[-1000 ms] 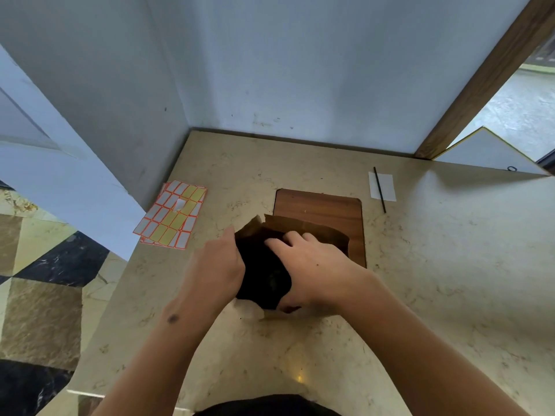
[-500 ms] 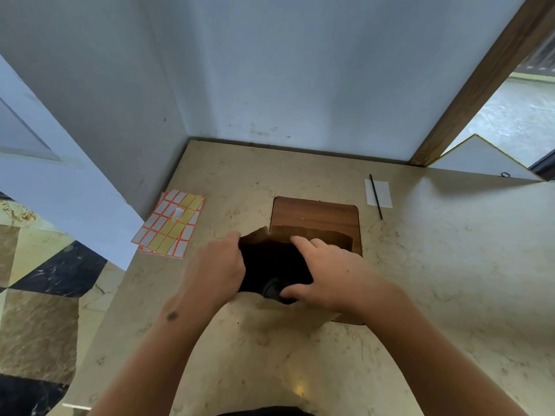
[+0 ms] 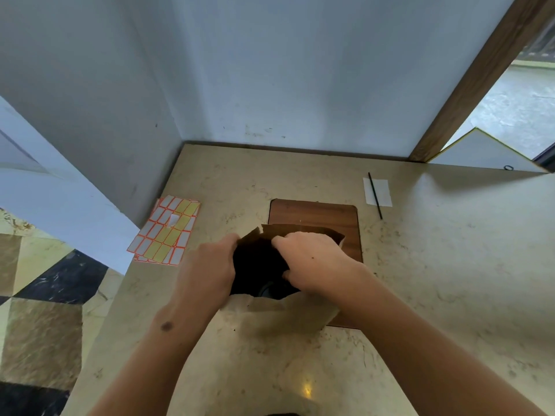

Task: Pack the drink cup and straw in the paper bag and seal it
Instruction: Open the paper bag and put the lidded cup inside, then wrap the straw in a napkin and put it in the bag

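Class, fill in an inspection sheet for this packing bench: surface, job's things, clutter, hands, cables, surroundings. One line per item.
Surface: beige marble-look counter with an inset wooden board.
Job's things: brown paper bag open on the board; dark cup lid partly visible inside; black straw lying on a white slip, apart from the bag.
Clutter: sheet of orange-edged labels on the left.
Hands: left hand and right hand each grip the bag's rim.
Cables: nothing seen.
Surroundings: white corner walls, wooden door frame, patterned floor tiles.
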